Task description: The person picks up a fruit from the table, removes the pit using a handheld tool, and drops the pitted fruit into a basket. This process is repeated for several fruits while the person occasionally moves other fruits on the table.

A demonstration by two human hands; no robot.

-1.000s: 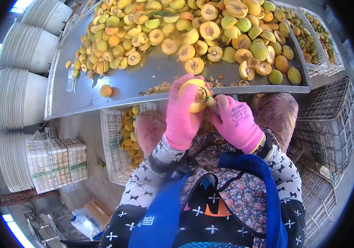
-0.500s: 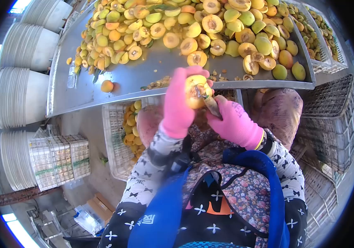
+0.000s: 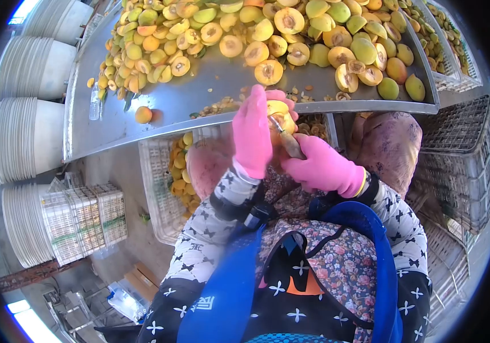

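My left hand (image 3: 253, 134), in a pink glove, is wrapped round a yellow peach half (image 3: 280, 118) just off the near edge of the metal table (image 3: 199, 94). My right hand (image 3: 325, 166), also in a pink glove, grips the handle of a small pitting tool (image 3: 291, 143). The tool's metal tip touches the cut face of the fruit. Beyond my hands, a large heap of halved peaches (image 3: 289, 20) covers the back of the table. Pit pieces (image 3: 222, 106) lie along the near edge.
A whole peach (image 3: 143, 115) and a clear bottle (image 3: 94, 106) are at the table's left. Below the edge stands a white crate (image 3: 159, 200) with peach halves. Stacked white tubs (image 3: 33, 137) line the left, and empty crates (image 3: 456, 163) stand on the right.
Both hands have stayed close together on the fruit. The tool's metal tip now shows more clearly against the cut face, and the fruit is turned a little. The view has shifted slightly.
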